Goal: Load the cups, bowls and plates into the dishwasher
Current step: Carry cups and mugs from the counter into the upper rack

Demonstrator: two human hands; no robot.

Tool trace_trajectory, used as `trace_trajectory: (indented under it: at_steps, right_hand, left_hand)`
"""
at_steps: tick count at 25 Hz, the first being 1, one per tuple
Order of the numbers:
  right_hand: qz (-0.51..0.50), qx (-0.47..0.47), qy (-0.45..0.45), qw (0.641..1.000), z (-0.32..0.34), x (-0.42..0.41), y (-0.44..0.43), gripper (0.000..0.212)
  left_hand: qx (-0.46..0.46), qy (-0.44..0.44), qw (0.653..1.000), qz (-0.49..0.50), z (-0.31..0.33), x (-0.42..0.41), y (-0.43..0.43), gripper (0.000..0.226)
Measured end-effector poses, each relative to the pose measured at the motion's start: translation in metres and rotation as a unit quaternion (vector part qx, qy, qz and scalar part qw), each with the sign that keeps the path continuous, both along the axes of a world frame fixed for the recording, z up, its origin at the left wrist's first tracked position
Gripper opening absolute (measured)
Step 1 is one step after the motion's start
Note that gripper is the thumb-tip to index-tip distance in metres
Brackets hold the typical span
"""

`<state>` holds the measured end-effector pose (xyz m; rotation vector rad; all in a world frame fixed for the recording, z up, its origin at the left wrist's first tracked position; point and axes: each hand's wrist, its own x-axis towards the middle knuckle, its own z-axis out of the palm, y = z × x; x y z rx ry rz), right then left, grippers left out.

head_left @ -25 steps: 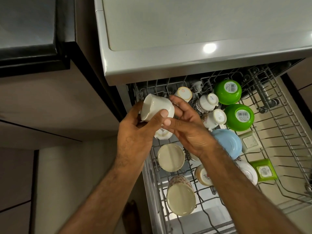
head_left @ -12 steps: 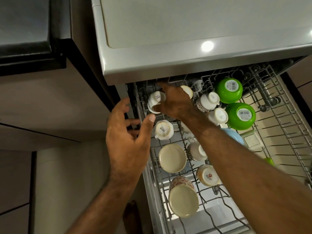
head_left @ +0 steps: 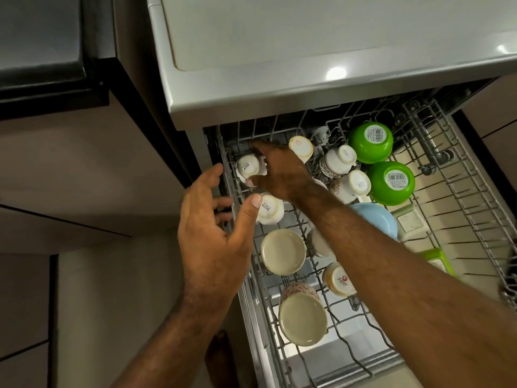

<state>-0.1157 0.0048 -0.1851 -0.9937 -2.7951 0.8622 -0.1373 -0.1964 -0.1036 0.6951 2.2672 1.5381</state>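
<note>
Your right hand reaches across the grey wire dishwasher rack to its back-left corner. Its grip is closed round a small white ceramic cup, with the thumb at the cup's near side and the fingers over its far side. That cup sits upside down inside the rack, base towards you, close against the left wall wires.

Your left hand hovers at the rack's left edge with a wide, empty grip, fingers spread and relaxed. Its thumb tip lies over the rim of a second white cup, which stands inverted just in front of the held one. You cannot tell from here whether the thumb touches it.

Further forward in that left row stand a cream round-based mug and a flower-patterned mug, both inverted. To the right, a bright green plastic bowl sits upturned at the back. A second green bowl is just in front of it. A pale blue bowl is partly hidden behind your right forearm.
</note>
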Motion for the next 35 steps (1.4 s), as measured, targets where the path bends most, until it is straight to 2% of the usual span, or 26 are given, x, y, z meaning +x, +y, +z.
trace_trajectory:
  at_steps: [4,10,14,17,19,22,26,31,35]
  right_hand:
    - [-0.025,0.014,0.028,0.999,0.019,0.032,0.002,0.068]
    - [-0.028,0.074,0.044,0.996,0.037,0.085,0.004,0.067]
    - [-0.008,0.087,0.072,0.994,0.043,0.139,-0.003,0.071]
    - [0.022,0.062,0.096,0.993,0.052,0.201,-0.017,0.067]
    - [0.034,0.016,0.098,0.995,0.056,0.252,-0.028,0.06]
    - [0.055,-0.034,0.055,0.996,0.059,0.316,-0.053,0.052]
    - [0.074,-0.034,0.0,0.997,0.039,0.37,-0.072,0.025]
    - [0.093,-0.022,-0.033,0.995,0.017,0.401,-0.078,0.037]
    - [0.119,-0.004,-0.024,0.993,0.007,0.41,-0.081,0.045]
  left_hand:
    - [-0.005,0.034,0.999,-0.018,0.002,0.017,0.007,0.064]
    - [-0.083,0.09,0.99,-0.071,0.004,0.058,0.024,0.087]
    - [-0.106,0.129,0.983,-0.08,-0.004,0.097,0.027,0.09]
    - [-0.107,0.176,0.975,-0.078,-0.013,0.146,0.023,0.087]
    - [-0.115,0.174,0.974,-0.087,-0.019,0.191,0.021,0.086]
    - [-0.123,0.158,0.973,-0.118,-0.033,0.249,0.017,0.081]
    - [-0.203,0.164,0.955,-0.141,-0.065,0.292,0.005,0.069]
    - [-0.317,0.179,0.915,-0.174,-0.098,0.314,-0.016,0.067]
    - [-0.33,0.248,0.892,-0.183,-0.101,0.318,-0.021,0.063]
